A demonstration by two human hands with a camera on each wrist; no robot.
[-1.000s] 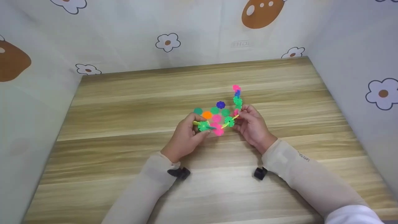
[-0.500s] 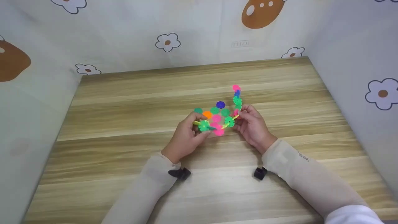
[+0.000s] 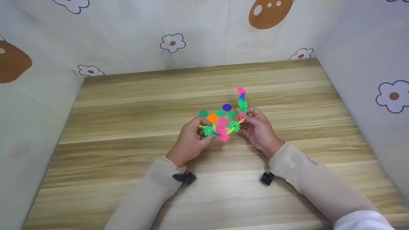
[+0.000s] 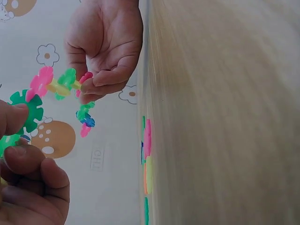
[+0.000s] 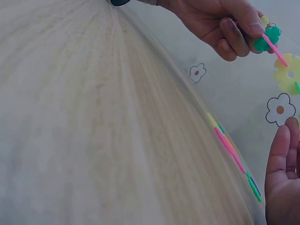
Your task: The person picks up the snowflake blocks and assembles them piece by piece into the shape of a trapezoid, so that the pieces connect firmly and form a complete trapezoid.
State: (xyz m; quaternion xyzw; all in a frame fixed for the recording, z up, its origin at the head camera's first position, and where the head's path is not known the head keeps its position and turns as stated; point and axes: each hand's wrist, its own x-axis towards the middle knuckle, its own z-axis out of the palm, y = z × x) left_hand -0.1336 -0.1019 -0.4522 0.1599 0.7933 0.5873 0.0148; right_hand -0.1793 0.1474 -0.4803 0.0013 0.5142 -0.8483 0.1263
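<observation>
A chain of interlocking snowflake discs (image 3: 234,126) in green, pink, yellow and blue hangs between both hands above the table. The left hand (image 3: 190,138) pinches its left end; in the left wrist view, thumb and fingers grip a green disc (image 4: 33,112). Farther along the chain, the right hand (image 3: 261,132) holds it near a pink disc (image 3: 241,116), and the free end rises beyond that hand to another pink disc (image 3: 241,90). A yellow disc (image 5: 285,77) of the chain shows between the hands in the right wrist view. The right fingertips partly hide the discs they hold.
Several loose discs lie flat on the wooden table (image 3: 143,105) just beyond the hands, among them a dark blue disc (image 3: 227,107), an orange disc (image 3: 212,118) and a teal disc (image 3: 203,113). Patterned cloth walls (image 3: 204,28) border the table's back and sides.
The chain's middle has dipped slightly toward the person, and its free end has shifted a little left. Both hands keep their hold in nearly the same place.
</observation>
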